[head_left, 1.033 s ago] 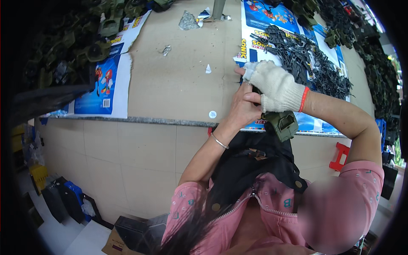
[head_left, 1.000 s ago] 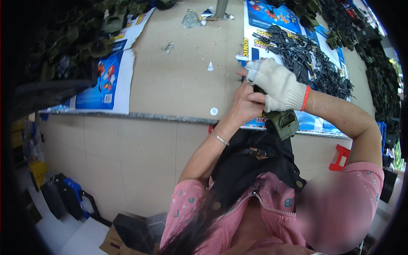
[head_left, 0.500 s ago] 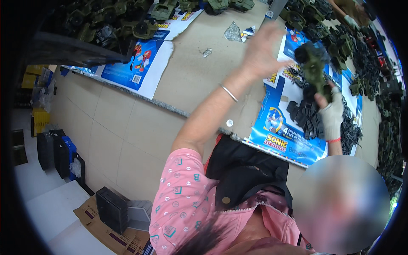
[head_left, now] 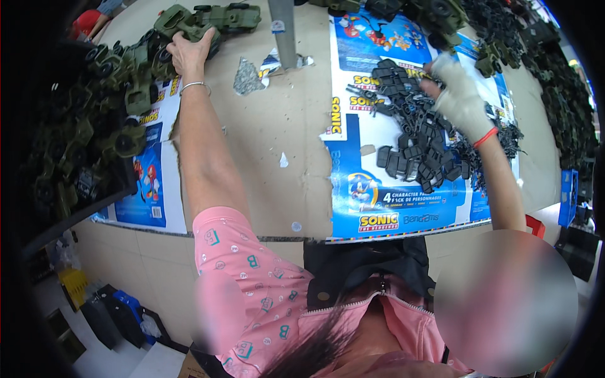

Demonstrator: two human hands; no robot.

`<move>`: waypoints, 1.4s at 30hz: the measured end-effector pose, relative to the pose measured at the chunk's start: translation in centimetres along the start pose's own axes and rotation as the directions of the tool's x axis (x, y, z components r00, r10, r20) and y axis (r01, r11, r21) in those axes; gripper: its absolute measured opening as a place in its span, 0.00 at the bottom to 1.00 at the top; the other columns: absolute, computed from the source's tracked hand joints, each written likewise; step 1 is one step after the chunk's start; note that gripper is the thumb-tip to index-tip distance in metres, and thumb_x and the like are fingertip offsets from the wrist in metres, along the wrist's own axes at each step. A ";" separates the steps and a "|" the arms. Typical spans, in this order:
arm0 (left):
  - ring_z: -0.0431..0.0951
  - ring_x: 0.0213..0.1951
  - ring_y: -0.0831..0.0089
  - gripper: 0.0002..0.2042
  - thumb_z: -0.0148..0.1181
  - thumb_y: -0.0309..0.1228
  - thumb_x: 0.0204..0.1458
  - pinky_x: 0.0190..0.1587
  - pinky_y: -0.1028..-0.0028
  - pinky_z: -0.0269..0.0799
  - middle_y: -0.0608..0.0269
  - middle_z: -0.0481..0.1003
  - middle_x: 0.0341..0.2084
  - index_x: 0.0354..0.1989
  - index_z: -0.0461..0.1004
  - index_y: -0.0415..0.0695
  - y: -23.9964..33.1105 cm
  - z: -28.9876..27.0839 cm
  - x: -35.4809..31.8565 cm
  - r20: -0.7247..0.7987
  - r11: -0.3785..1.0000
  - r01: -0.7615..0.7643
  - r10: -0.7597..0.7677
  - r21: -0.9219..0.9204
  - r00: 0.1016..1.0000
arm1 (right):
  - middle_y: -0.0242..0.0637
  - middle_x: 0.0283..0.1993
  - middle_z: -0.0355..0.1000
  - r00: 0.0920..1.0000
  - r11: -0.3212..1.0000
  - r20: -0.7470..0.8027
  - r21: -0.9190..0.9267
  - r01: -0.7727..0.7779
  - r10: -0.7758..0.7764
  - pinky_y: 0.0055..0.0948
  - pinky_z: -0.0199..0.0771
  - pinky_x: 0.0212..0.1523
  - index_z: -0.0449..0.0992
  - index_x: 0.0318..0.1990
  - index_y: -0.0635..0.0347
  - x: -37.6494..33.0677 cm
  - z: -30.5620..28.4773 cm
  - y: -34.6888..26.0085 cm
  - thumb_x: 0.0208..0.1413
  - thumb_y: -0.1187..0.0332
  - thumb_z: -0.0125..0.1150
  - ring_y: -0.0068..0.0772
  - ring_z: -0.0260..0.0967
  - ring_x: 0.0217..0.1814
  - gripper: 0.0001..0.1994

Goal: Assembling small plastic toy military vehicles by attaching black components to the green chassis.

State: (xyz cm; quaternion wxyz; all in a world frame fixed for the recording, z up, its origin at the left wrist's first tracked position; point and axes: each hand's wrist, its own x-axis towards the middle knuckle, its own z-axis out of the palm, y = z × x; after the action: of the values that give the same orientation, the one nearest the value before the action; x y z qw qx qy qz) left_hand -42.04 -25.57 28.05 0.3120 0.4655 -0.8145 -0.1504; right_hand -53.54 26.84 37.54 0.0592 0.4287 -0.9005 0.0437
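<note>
At the far left of the table my left hand (head_left: 191, 55) is closed over the near end of a dark green toy truck (head_left: 178, 22), its fingers and thumb on the body. The truck sits beside other green toy vehicles. To the right, my right hand (head_left: 463, 99), in a pale glove with bare fingertips, hovers over a heap of small black plastic parts (head_left: 428, 135). Its thumb and fingers are apart, slightly blurred, and nothing shows between them. The black parts lie on a blue and white printed sheet (head_left: 353, 157).
A grey metal post (head_left: 282, 34) rises from the far table, near torn scraps (head_left: 249, 77). Green toy vehicles crowd a dark tray (head_left: 82, 205) at left. More vehicles (head_left: 444, 19) stand at the far right. Beyond the far left edge, another person's arm (head_left: 99, 24) shows.
The green toy vehicle has left my right hand. My left hand has swung to the far left and closed on a toy truck. My right hand has moved farther up over the black parts.
</note>
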 end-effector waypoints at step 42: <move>0.65 0.60 0.57 0.16 0.74 0.39 0.43 0.54 0.48 0.69 0.63 0.70 0.49 0.40 0.80 0.51 26.0 3.1 -19.7 0.386 0.475 -0.877 0.824 -0.075 0.414 | 0.40 0.47 0.74 0.799 0.303 0.172 0.863 -0.404 0.576 0.27 0.73 0.48 0.75 0.60 0.66 -30.0 -0.3 2.8 0.68 0.67 0.59 0.28 0.73 0.45 0.18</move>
State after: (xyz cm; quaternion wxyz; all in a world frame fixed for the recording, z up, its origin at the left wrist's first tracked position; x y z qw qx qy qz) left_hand -53.96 4.65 32.34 0.1519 -0.0301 -0.9879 0.0009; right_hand -36.93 51.61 33.47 -0.1056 0.0952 -0.8264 0.5448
